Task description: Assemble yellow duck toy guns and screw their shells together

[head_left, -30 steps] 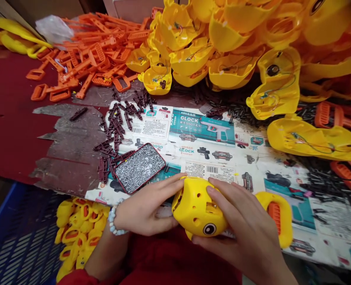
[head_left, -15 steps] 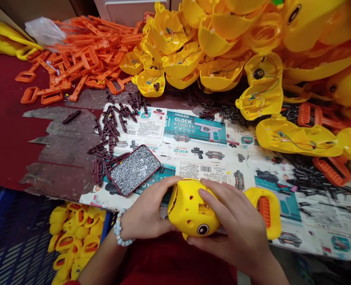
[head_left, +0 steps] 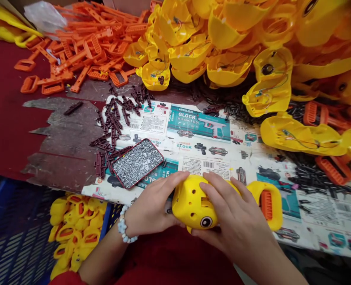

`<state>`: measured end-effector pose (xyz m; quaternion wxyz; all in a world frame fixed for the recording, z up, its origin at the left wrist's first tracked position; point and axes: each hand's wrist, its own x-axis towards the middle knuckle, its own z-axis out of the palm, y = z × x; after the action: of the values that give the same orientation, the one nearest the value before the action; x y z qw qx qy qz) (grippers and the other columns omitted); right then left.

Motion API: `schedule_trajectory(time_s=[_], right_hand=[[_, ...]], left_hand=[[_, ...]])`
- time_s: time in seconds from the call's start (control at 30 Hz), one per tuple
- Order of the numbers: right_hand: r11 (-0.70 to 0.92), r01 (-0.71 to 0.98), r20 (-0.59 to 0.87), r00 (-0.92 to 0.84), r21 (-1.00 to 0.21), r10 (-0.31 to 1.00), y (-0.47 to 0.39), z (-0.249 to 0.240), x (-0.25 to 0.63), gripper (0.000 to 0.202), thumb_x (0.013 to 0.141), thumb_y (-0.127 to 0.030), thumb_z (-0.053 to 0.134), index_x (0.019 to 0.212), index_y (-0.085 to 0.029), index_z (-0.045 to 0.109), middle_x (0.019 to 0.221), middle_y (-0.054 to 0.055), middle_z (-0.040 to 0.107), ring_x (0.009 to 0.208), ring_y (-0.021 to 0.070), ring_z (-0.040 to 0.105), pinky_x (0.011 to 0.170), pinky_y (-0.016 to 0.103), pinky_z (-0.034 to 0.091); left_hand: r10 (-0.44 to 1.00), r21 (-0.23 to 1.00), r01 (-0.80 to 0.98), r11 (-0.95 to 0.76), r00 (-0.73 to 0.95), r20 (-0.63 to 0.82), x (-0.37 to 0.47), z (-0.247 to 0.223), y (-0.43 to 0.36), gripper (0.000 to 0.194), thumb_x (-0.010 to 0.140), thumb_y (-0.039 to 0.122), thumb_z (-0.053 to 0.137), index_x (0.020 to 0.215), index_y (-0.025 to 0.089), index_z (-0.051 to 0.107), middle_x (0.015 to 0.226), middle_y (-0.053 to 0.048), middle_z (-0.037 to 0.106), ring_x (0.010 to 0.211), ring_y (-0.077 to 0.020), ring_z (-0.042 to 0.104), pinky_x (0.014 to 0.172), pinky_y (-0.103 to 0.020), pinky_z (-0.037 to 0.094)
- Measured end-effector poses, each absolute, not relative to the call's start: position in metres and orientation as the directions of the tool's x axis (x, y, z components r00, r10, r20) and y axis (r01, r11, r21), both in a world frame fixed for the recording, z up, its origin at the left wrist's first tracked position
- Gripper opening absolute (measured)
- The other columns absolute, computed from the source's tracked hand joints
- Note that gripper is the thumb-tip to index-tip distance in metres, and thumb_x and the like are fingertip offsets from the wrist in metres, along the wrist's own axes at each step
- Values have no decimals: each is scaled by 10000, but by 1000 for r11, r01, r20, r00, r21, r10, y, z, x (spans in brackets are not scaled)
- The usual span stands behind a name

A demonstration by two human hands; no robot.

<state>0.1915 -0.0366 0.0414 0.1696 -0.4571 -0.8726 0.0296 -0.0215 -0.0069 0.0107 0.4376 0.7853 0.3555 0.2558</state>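
Note:
A yellow plastic duck toy with a round black-and-white eye and several small holes is held at the table's near edge. My left hand, with a beaded bracelet at the wrist, grips its left end between thumb and fingers. Wrapped over its right part is my right hand, fingers on top and thumb below. The toy's yellow handle, with an orange ribbed grip inside, sticks out to the right of my right hand. Left of the toy lies a red-rimmed tray of small silver screws.
Dark brown clips lie scattered behind the tray. Orange handle parts are heaped at the back left. Open yellow shells with wires pile up at the back right, near black pins. A blue crate holds yellow toys at lower left.
Both hands and the toy sit slightly further right in view. The toy is pressed a little more closely between them. The table's contents have also shifted slightly as the view moved.

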Motion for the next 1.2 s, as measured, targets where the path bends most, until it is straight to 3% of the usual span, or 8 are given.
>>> schedule_trajectory(time_s=[0.2, 0.3, 0.4, 0.47, 0.67, 0.77, 0.93, 1.2], right_hand=[[567, 814, 274, -521, -124, 808, -45, 43, 189, 529, 1017, -517, 259, 1220, -63, 440, 1285, 221, 446, 1161, 343, 456, 968, 490, 294], [549, 783, 338, -453, -291, 825, -42, 50, 197, 464, 1018, -475, 302, 1204, -83, 466, 1259, 179, 477, 1145, 300, 479, 969, 426, 339], [500, 730, 453, -289, -465, 843, -34, 56, 205, 347, 1008, -348, 355, 1187, -82, 486, 1200, 136, 525, 1120, 245, 508, 946, 336, 393], [525, 727, 487, -297, -443, 821, -29, 56, 203, 326, 1003, -310, 358, 1161, -65, 503, 1126, 123, 566, 1045, 232, 547, 906, 316, 418], [515, 762, 533, -268, -392, 802, -29, 49, 188, 222, 953, -211, 421, 1056, -61, 548, 1002, 101, 600, 936, 206, 585, 883, 289, 436], [501, 777, 507, -276, -382, 816, -31, 51, 187, 229, 962, -220, 405, 1054, -63, 545, 989, 101, 605, 935, 202, 589, 893, 282, 439], [466, 818, 506, -260, -337, 823, -31, 52, 186, 223, 963, -188, 393, 1053, -50, 544, 987, 116, 607, 924, 213, 595, 888, 297, 442], [476, 820, 474, -297, -317, 829, -29, 49, 187, 265, 978, -195, 362, 1055, -36, 561, 1018, 124, 607, 974, 221, 592, 918, 311, 441]], left_hand=[[738, 936, 270, -226, 675, -17, -18, 19, -14, 1079, 699, 512, 738, 1491, 247, 54, 1529, -162, 253, 1369, -389, 313, 1099, -542, 332], [838, 957, 261, -128, 544, -36, -13, 25, -18, 939, 777, 509, 667, 1478, 259, 95, 1487, -169, 314, 1346, -372, 351, 1085, -560, 335], [807, 928, 132, -349, 545, 226, -11, 29, -21, 821, 786, 350, 688, 1441, 313, 193, 1431, -118, 386, 1322, -321, 385, 1097, -510, 330], [761, 889, 68, -452, 550, 345, -10, 29, -22, 802, 776, 312, 672, 1436, 307, 217, 1444, -109, 367, 1333, -321, 366, 1109, -505, 308], [924, 942, 177, -286, 313, 221, 2, 15, -21, 909, 744, 692, 568, 1448, 215, 246, 1435, -170, 394, 1259, -368, 449, 1053, -531, 358], [895, 891, 191, -411, 272, 355, 9, 14, -17, 758, 748, 687, 566, 1319, 205, 442, 1220, -139, 577, 1098, -318, 577, 970, -472, 443], [880, 865, 196, -461, 226, 418, 13, 20, -12, 603, 799, 608, 547, 1219, 178, 501, 1090, -124, 611, 981, -268, 621, 863, -410, 496], [879, 895, 175, -409, 337, 336, 9, 19, -12, 797, 731, 742, 536, 1311, 211, 405, 1321, -175, 490, 1195, -337, 510, 963, -494, 427]])
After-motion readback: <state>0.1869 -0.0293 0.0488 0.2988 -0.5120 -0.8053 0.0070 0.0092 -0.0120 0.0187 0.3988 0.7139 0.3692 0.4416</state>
